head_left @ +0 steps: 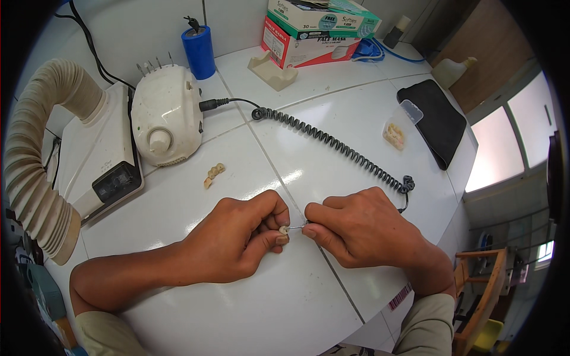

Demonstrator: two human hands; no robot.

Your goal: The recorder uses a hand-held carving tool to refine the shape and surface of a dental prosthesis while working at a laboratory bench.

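Note:
Between the thumb and fingers of my left hand (246, 234) is a small tooth-coloured dental crown (284, 229). My right hand (359, 228) is closed round a rotary handpiece, whose body is hidden by the fingers. Its thin metal bur (295, 227) sticks out to the left and reaches the crown. A black coiled cord (332, 141) runs from the white control unit (166, 115) to behind my right hand. Beyond my left hand, a few joined tooth-coloured pieces (215, 174) lie on the white tiled table (249, 308).
A dust extractor with a ribbed hose (41, 142) stands at the left. Along the back are a blue cylinder (198, 53), a beige stand (272, 72) and stacked mask boxes (312, 44). At right lie a clear container of tooth-coloured pieces (394, 135) and a black pouch (442, 127).

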